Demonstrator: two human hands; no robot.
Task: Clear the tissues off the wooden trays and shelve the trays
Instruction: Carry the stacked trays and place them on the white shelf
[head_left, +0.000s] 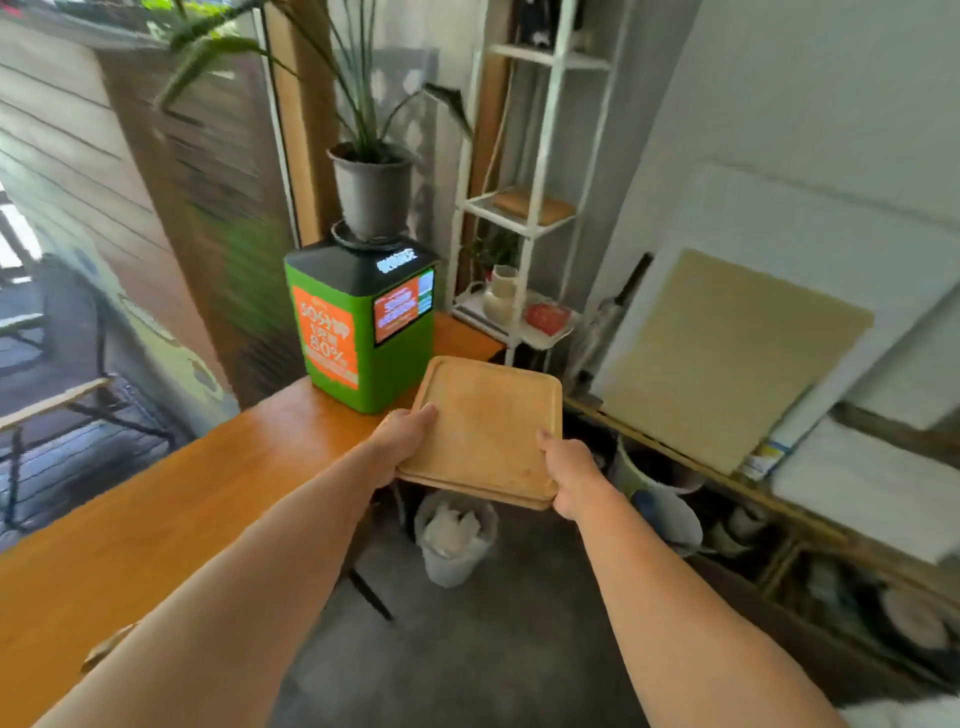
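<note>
Two stacked wooden trays are held level in the air past the end of the wooden table. Their top surface is bare, with no tissue on it. My left hand grips the stack's left edge, thumb on top. My right hand grips its near right corner. Directly below the trays stands a grey waste bin with crumpled white tissues inside. A white metal shelf unit rises behind, and another wooden tray lies on its middle shelf.
A green and orange box with a potted plant on top stands at the table's far end. The shelf's lower level holds a cream vase and a red item. Boards lean on the right wall above a low rack of dishes.
</note>
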